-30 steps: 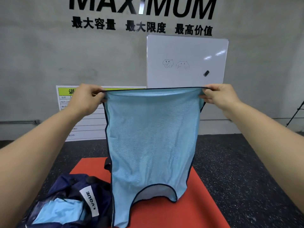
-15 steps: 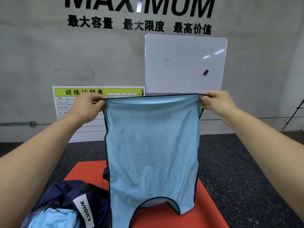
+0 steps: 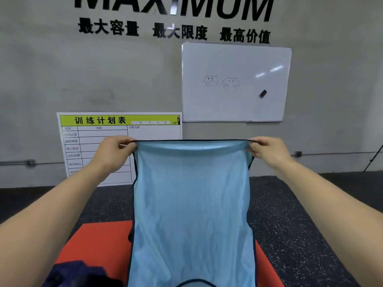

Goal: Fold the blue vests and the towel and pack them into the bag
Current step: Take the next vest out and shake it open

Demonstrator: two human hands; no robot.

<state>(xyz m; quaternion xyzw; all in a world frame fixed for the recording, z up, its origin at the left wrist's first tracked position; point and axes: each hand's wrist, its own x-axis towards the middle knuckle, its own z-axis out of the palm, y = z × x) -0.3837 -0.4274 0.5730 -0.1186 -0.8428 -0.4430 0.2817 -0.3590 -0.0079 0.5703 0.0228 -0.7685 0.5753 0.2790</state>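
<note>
Head view: vest (image 3: 192, 204) held up by its hem, pinched at the corners by left hand (image 3: 114, 154) and right hand (image 3: 267, 152), above red mat (image 3: 97, 241). Step judged: spreading before folding; lowering flat is called for next.

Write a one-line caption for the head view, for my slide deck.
Left hand and right hand hold a blue vest stretched by its hem above an orange mat.

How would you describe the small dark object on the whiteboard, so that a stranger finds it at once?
Start at the white rectangular whiteboard on the grey wall, above the light blue vest. Two line doodles sit near its middle. To their right and slightly lower is the small dark eraser-like block, tilted, the only solid dark thing there.
</note>
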